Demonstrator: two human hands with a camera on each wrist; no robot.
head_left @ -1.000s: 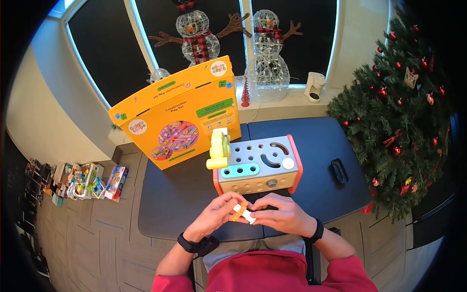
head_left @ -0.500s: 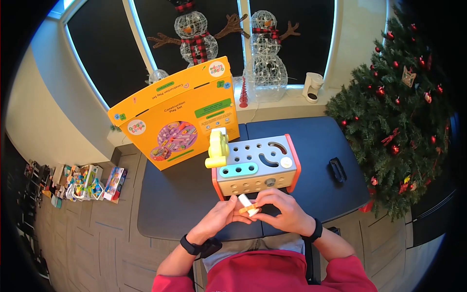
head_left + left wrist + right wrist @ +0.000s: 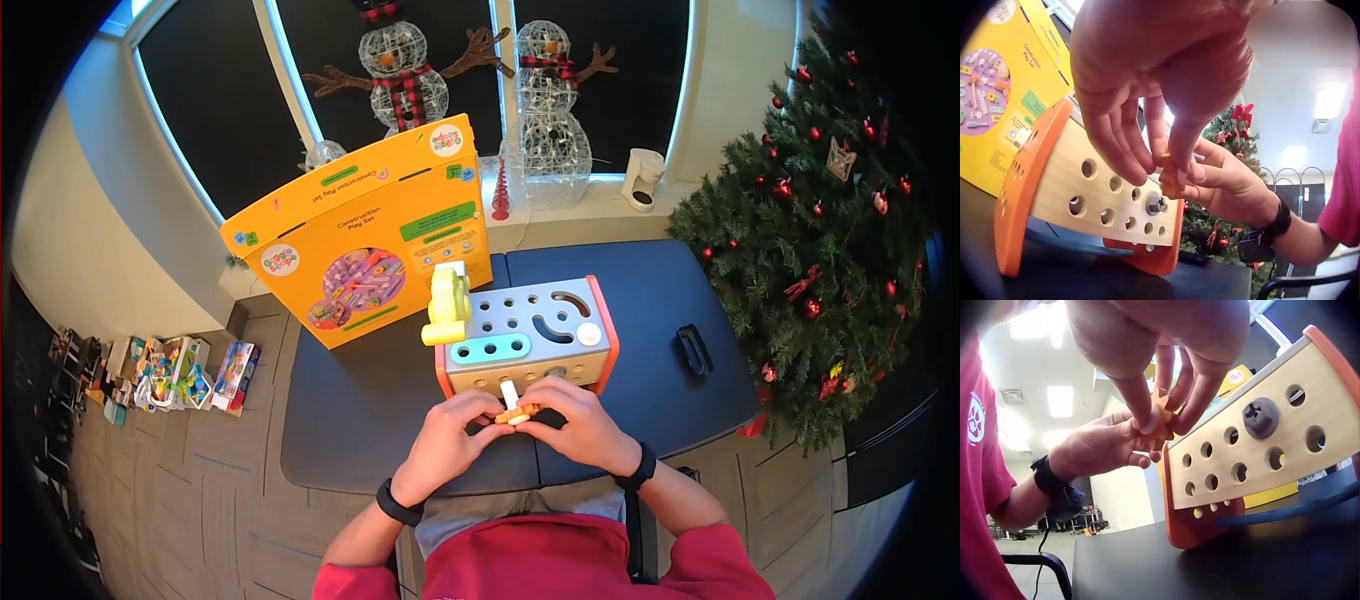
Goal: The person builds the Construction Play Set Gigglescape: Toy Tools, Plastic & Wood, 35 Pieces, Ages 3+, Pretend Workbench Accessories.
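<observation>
Both hands pinch one small orange toy gear (image 3: 517,412) just in front of the toy workbench. A white bolt (image 3: 509,393) stands through the gear, its shaft pointing away from the body. My left hand (image 3: 447,443) grips the gear's left side with thumb and fingertips; my right hand (image 3: 582,425) does the same on the right. Gear teeth (image 3: 1161,419) show between the fingers in the right wrist view. The workbench (image 3: 570,365) has a grey top with holes and curved slots, a pale wooden front and red-orange ends. A grey bolt (image 3: 1261,417) sits in its front.
A yellow toy part (image 3: 447,305) stands on the bench's left end. Behind it is a large yellow box (image 3: 350,225). A black object (image 3: 694,351) lies on the dark table (image 3: 650,300) to the right. A decorated tree (image 3: 800,270) stands beyond the right edge.
The gear and white bolt have been turned between the hands, from slanting to nearly straight, pointing away from the body. The left hand has come round to pinch the gear.
</observation>
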